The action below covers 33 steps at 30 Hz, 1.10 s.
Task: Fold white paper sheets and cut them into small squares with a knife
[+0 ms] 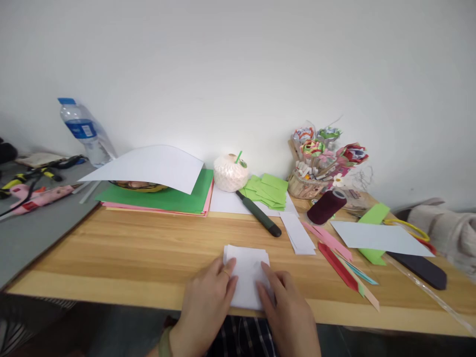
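Observation:
A small stack of folded white paper (248, 277) lies flat on the wooden table near its front edge, and its layers do not quite line up at the top. My left hand (208, 292) holds its left side, thumb and index finger on the upper face. On the right side my right hand (286, 302) grips the paper with thumb and index finger bent onto it. The undersides of both hands' fingers are hidden. Beyond the paper lies a dark green capped utility knife or pen-like tool (259, 214). White paper strips (297, 233) are to its right.
Coloured sheets (201, 193) are stacked at the left under a curved white sheet (148, 166). Behind are a coconut (231, 173), green paper pieces (269, 191) and a basket of paper flowers (307, 186). A maroon thread spool (327, 207) and coloured strips (337, 267) lie right; a water bottle (84, 131) stands left.

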Motion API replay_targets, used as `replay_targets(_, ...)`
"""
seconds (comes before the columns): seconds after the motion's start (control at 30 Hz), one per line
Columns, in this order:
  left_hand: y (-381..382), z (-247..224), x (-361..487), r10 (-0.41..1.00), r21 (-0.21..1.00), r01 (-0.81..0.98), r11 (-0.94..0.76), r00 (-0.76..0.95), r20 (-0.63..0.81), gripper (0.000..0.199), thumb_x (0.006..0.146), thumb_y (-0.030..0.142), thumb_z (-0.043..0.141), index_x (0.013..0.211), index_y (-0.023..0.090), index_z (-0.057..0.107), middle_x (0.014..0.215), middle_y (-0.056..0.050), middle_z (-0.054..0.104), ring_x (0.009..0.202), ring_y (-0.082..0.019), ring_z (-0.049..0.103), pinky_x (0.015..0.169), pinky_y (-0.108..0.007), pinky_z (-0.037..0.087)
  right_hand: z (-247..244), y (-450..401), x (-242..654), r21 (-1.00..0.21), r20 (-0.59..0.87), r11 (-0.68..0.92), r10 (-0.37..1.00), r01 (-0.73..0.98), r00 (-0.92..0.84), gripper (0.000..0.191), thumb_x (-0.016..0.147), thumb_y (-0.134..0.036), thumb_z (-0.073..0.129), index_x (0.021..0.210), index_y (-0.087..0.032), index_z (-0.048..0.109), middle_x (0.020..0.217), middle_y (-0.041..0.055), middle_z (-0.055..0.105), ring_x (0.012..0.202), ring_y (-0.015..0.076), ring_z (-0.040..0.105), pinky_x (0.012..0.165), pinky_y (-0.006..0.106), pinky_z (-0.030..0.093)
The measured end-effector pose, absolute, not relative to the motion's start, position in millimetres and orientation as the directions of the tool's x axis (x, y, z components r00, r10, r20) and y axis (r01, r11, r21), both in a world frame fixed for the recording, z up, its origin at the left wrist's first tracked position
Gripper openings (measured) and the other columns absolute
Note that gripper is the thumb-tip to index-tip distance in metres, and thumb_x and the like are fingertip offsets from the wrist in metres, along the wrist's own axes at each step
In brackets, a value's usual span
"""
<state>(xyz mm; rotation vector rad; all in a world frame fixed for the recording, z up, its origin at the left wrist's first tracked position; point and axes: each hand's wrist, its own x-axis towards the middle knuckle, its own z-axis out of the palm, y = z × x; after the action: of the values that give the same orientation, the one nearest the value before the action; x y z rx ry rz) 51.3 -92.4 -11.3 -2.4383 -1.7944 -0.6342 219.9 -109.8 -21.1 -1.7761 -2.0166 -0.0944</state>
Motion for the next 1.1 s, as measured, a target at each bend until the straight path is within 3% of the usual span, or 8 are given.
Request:
replay_targets(0.17,-91.5,-13.5,50.0,0.87,0.155,0.927,-0.342,0.25,0.426,0.024,0.085,0.024,0.048,0.1,0.018,0.065,0.085,-0.006,0.066,0.07,-0.019,0.064,0.061,-0.028,0.052,-27.0,-111.0,222.8,-0.116,0.419,0.216,0.895,0.97,-0.149,0.034,0.091,-0.035,0.036,0.113,-0.021,0.059,0.087,0.0058,0.063,0.063,0.0117,0.064,0.044,0.018,0.045)
replay_targets(0.37,-86.9,-17.8,46.4,0.831,0.124,0.919,-0.374,0.272,0.485,0.037,0.092,0.02,0.03,0.096,0.016,0.067,0.078,-0.006,0.065,0.062,-0.016,0.061,0.056,-0.026,0.05,-25.6,-105.4,221.3,-0.043,0.397,0.212,0.901,0.976,-0.178,0.036,0.092,-0.033,0.033,0.114,-0.022,0.059,0.09,0.0055,0.064,0.06,0.0109,0.064,0.036,0.017,0.043)
replay_targets(0.53,-85.0,-22.2,43.8,0.74,0.1,0.893,-0.439,0.296,0.604,0.033,0.093,0.021,0.032,0.098,0.015,0.064,0.072,-0.005,0.061,0.071,-0.018,0.059,0.063,-0.028,0.049,-29.8,-105.9,217.9,-0.096,0.387,0.174,0.914,0.98,-0.125,0.038,0.093,-0.033,0.029,0.114,-0.025,0.059,0.093,0.0059,0.065,0.063,0.0123,0.064,0.04,0.019,0.045)
replay_targets(0.73,-83.7,-23.6,37.8,0.769,0.166,0.862,-0.479,0.321,0.553,0.029,0.092,0.021,0.035,0.105,0.011,0.059,0.072,-0.005,0.057,0.069,-0.019,0.056,0.062,-0.031,0.049,-37.5,-105.0,217.1,-0.201,0.411,0.23,0.902,0.952,-0.131,0.039,0.094,-0.034,0.028,0.111,-0.026,0.062,0.095,0.0053,0.067,0.076,0.0148,0.066,0.054,0.021,0.051)
replay_targets(0.93,-83.2,-34.6,28.6,0.783,0.174,0.849,-0.5,0.357,0.509,0.028,0.09,0.017,0.038,0.111,0.011,0.055,0.074,-0.005,0.058,0.069,-0.017,0.057,0.067,-0.029,0.049,-40.3,-98.4,215.5,-0.257,0.332,0.169,0.94,0.951,-0.077,0.044,0.093,-0.043,0.025,0.109,-0.03,0.064,0.083,0.0037,0.066,0.06,0.012,0.064,0.042,0.019,0.049)
replay_targets(1.1,-79.5,-38.5,24.1,0.759,0.156,0.827,-0.541,0.4,0.514,0.027,0.088,0.017,0.044,0.112,0.01,0.054,0.069,-0.004,0.058,0.063,-0.016,0.057,0.059,-0.026,0.048,-47.7,-100.8,216.3,-0.303,0.326,0.131,0.945,0.944,-0.027,0.042,0.092,-0.045,0.028,0.108,-0.031,0.064,0.082,0.0045,0.066,0.062,0.0119,0.065,0.037,0.016,0.045)
